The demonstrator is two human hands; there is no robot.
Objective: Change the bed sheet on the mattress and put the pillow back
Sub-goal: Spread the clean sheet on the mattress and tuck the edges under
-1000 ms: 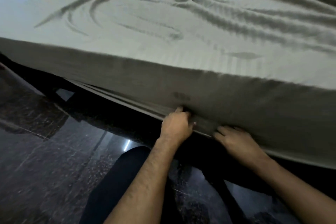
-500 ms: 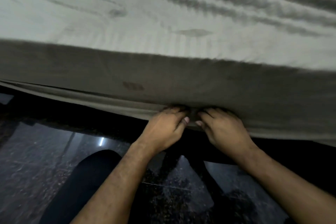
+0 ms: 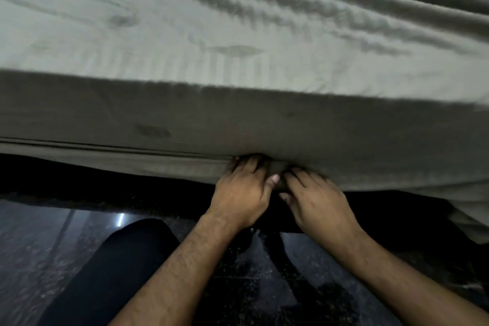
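The grey-green sheet (image 3: 185, 34) covers the top of the mattress and hangs over its near edge; the top is wrinkled toward the far right corner. Both hands meet at the lower hem of the hanging part; the left hand (image 3: 240, 193) has its fingers curled into the cloth, thumb beside them, gripping a fold; the right hand (image 3: 315, 201) touches it, fingers also bent around the same bunch of sheet. Below them is the dark shiny floor (image 3: 39, 246) and one dark trouser leg (image 3: 113, 272).

Dark speckled floor (image 3: 39, 259) (glossy).
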